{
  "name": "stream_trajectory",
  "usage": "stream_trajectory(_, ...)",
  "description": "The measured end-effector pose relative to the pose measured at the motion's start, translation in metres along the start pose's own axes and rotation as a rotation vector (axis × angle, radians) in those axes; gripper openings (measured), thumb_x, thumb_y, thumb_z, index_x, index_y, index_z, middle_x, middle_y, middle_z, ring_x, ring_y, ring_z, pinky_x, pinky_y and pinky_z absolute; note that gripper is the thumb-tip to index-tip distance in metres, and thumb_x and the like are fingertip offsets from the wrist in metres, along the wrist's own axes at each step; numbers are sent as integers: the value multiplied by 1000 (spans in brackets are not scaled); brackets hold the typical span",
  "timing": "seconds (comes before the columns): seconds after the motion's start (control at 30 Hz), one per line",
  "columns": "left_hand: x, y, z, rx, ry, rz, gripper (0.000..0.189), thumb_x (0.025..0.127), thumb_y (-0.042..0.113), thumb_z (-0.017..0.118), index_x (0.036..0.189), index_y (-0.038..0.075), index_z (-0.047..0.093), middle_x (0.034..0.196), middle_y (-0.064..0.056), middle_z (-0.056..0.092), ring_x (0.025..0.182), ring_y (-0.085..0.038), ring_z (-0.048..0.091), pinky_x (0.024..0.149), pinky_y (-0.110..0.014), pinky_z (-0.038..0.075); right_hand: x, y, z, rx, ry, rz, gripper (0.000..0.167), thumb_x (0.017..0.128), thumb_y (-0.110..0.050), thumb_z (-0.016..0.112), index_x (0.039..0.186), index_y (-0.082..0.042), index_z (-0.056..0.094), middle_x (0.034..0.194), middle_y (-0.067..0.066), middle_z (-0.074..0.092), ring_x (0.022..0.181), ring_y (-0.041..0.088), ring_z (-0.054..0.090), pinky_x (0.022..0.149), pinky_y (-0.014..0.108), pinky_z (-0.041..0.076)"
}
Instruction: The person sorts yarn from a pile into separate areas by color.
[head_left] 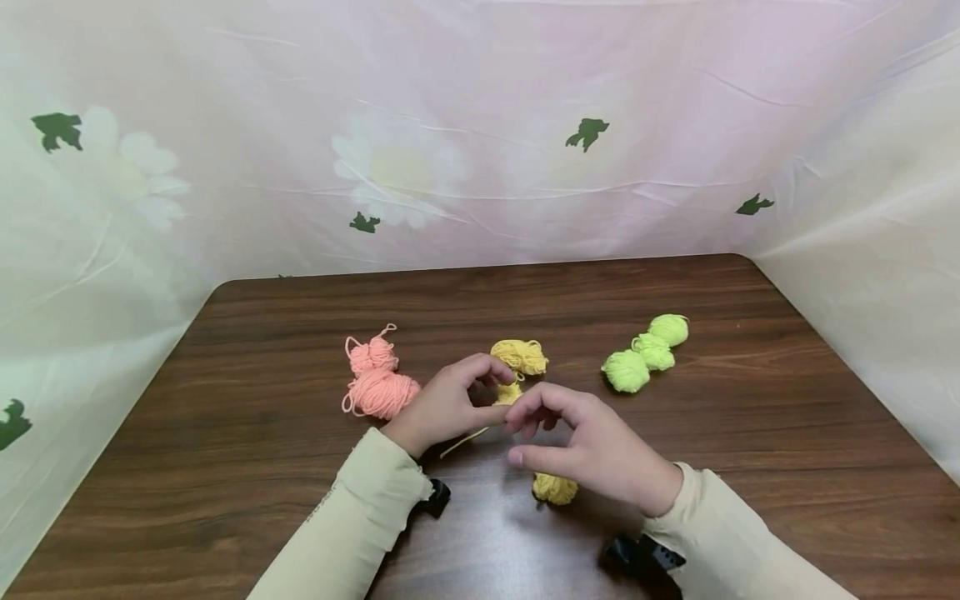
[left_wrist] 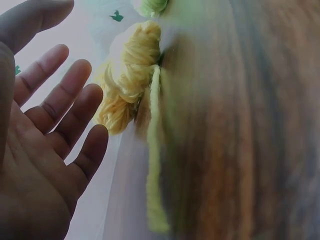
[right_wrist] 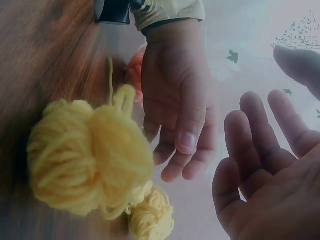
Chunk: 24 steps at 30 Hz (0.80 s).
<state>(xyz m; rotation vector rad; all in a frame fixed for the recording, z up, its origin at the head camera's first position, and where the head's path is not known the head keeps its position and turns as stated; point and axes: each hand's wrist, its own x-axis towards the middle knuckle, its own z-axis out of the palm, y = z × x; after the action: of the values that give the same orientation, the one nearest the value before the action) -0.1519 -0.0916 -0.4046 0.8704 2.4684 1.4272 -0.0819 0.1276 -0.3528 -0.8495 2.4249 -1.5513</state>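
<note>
My left hand hovers over the table's middle, its fingers loosely bent and holding nothing. Facing it, my right hand is likewise relaxed, palm inward. Around the two hands lies yellow yarn: a far ball, a middle ball partly covered by the fingers, and a near ball partly under the right hand. From the yarn a loose yellow strand trails left. In the left wrist view the strand runs along the wood. The right wrist view shows a yellow ball close below both palms.
Pink yarn balls sit by the left wrist, with small loops sticking out. Three lime green yarn balls form a diagonal row at the right. A flowered cloth hangs behind the dark wooden table.
</note>
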Motion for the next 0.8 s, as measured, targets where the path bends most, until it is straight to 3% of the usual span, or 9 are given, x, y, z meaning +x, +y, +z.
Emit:
stream_trajectory(0.23, 0, 0, 3, -6, -25, -9, 38, 86, 28, 82, 118, 15, 66, 110, 2, 65, 97, -17, 60, 84, -32, 52, -5, 7, -1, 3, -15, 8, 23, 87, -21, 81, 105, -17, 67, 99, -7, 68, 86, 23, 63, 77, 32, 51)
stream_trajectory(0.5, 2, -2, 4, -15, -35, -14, 38, 87, 18, 80, 121, 11, 65, 112, 1, 64, 99, -16, 59, 86, -35, 52, -6, 17, -5, -11, -27, -2, 22, 87, -19, 81, 104, -19, 68, 95, -7, 67, 81, 14, 63, 67, 27, 49)
stream_trajectory(0.63, 2, -4, 5, -11, -41, -13, 38, 86, 16, 81, 121, 11, 65, 110, -2, 62, 98, -19, 59, 85, -35, 52, -6, 24, -9, -2, -46, 4, 23, 86, -16, 81, 105, -18, 68, 93, -1, 67, 76, 16, 62, 60, 26, 48)
stream_trajectory(0.8, 2, -4, 6, -3, -47, -21, 40, 85, 15, 82, 122, 12, 65, 113, -2, 59, 97, -20, 58, 84, -34, 52, -6, 39, -17, 50, -97, 51, 25, 88, -12, 78, 110, -10, 67, 92, 6, 68, 80, 18, 64, 63, 28, 52)
